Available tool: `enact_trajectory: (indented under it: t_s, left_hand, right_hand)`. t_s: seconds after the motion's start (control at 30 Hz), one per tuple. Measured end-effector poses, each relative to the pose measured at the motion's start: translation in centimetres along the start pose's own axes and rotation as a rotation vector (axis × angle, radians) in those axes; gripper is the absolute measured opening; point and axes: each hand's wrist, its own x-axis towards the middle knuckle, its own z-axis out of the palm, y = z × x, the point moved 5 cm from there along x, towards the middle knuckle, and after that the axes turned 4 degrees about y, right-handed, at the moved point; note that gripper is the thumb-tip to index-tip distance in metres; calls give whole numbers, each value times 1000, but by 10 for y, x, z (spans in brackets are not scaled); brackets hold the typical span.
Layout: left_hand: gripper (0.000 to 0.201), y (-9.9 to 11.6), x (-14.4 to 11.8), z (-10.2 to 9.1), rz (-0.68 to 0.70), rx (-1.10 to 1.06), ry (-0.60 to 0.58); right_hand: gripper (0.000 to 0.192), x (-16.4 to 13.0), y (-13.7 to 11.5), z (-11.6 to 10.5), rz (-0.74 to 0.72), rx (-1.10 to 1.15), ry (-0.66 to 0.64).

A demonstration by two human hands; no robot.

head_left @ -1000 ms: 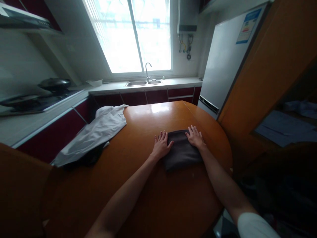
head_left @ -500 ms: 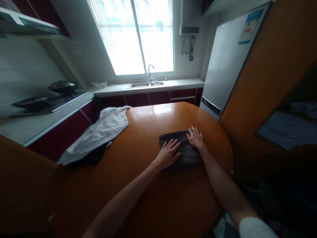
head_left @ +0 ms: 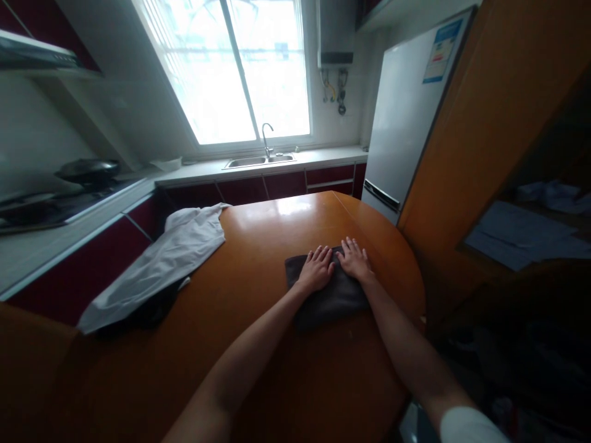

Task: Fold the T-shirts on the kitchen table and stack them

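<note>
Dark folded cloth [head_left: 329, 295] lies flat on round wooden table [head_left: 258, 369], right of centre. Left hand [head_left: 316, 272] and right hand [head_left: 353, 261] side by side on its far half, fingers spread, palms down, gripping nothing, likely pinning fold flat. White garment [head_left: 161, 261] hangs over table's left edge.

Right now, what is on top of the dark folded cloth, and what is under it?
Both hands lie flat on the dark folded cloth: left hand, right hand, side by side. Under it is the wooden table; anything between cloth and table is covered.
</note>
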Motion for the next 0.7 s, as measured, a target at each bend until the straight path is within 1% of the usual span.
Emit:
enact_trajectory:
  t_s: [0.13, 0.23, 0.3, 0.4, 0.47, 0.53, 0.6, 0.7]
  left_hand:
    - [56, 3, 1, -2, -10, -3, -4]
    - [58, 7, -8, -11, -6, -17, 4]
    - [62, 9, -21, -21, 21, -45, 22]
    - [62, 10, -49, -38, 76, -84, 60]
    - [61, 11, -69, -43, 108, -95, 55]
    - [59, 13, -86, -41, 140, -105, 14]
    - [56, 15, -98, -34, 148, -117, -32]
    - [53, 15, -102, -30, 130, -158, -55]
  right_hand:
    - [63, -1, -1, -2, 1, 1, 2]
    - [63, -1, -1, -4, 9, 2, 0]
    - [63, -1, -1, -4, 12, 4, -1]
    - [63, 0, -1, -4, 10, 7, 4]
    - [63, 0, 0, -3, 10, 3, 4]
    - [63, 0, 1, -1, 9, -3, 1]
    - [63, 1, 2, 0, 10, -11, 0]
    - [63, 1, 3, 1, 11, -23, -3]
